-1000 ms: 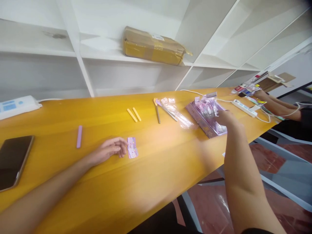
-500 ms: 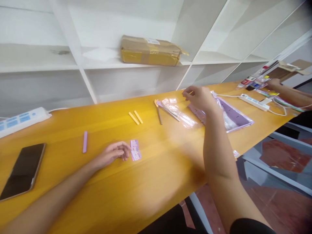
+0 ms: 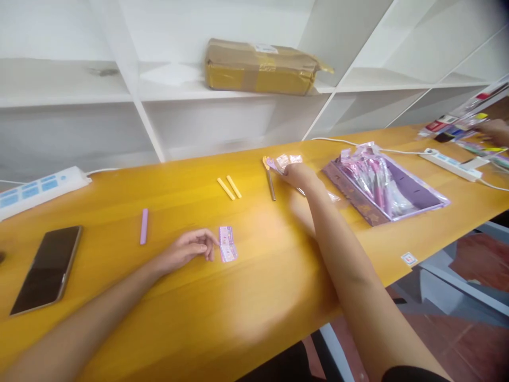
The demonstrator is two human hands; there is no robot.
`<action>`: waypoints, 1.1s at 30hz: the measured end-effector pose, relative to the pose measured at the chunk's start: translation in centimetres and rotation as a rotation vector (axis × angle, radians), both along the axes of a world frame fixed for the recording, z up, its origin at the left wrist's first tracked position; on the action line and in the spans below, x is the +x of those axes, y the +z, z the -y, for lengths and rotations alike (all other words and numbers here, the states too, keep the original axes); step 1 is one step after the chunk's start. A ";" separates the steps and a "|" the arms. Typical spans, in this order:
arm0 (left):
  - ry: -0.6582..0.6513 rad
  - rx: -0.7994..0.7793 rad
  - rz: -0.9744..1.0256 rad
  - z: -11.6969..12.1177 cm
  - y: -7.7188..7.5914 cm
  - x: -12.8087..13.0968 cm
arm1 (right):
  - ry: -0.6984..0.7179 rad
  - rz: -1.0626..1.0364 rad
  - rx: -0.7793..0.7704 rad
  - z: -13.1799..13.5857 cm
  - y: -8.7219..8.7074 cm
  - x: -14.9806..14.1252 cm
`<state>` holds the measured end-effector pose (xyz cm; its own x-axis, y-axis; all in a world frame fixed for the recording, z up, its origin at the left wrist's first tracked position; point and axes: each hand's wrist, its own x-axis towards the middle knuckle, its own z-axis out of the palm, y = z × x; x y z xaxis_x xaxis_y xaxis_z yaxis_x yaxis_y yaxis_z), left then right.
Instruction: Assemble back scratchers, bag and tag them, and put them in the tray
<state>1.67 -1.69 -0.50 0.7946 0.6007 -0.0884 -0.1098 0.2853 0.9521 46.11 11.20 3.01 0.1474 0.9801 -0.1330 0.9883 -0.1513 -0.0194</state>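
My left hand (image 3: 194, 245) rests on the table, fingers loosely bent and apart, holding nothing. Its fingertips are beside or just touching a small pink and purple printed card (image 3: 227, 245). Farther away, my right hand (image 3: 299, 174) reaches down over a thin metal-shafted stick with a purple top (image 3: 272, 163) and flat clear plastic wrappers (image 3: 295, 158). Its fingers are mostly hidden behind the hand, so a hold cannot be made out. Just left of it lies a similar stick with an orange top (image 3: 271, 185). Two pale yellow sticks (image 3: 229, 188) and a purple stick (image 3: 143, 226) lie to the left.
A purple tray (image 3: 417, 199) of pink plastic-wrapped items stands at right. A phone (image 3: 46, 269) and a power strip (image 3: 42, 191) lie at left; another power strip (image 3: 451, 165) is at right. A taped parcel (image 3: 262, 69) sits on the shelf. Another person's hand (image 3: 495, 130) shows far right.
My right hand has moved down and left, from above the tray's near side onto the purple-topped stick and wrappers. The view has shifted slightly; my left hand stays by the card.
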 end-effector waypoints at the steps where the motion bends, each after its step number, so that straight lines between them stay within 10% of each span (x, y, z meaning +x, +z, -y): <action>1: -0.002 0.000 0.000 0.0 0.0 0.0 | -0.017 0.008 -0.002 0.0 0.0 0.0; 11: -0.014 0.032 -0.022 0.0 -0.1 0.1 | 0.083 -0.202 0.218 2.5 5.1 -6.3; 18: -0.020 0.148 -0.119 0.2 0.0 -0.2 | 0.779 -0.393 0.252 7.2 8.3 -23.2; 25: 0.032 0.160 -0.138 0.0 -1.5 -0.3 | 1.230 -0.122 0.060 5.8 4.5 -38.3; 33: 0.040 0.113 -0.118 0.1 -1.2 0.0 | 1.168 -0.018 0.098 5.1 4.3 -36.2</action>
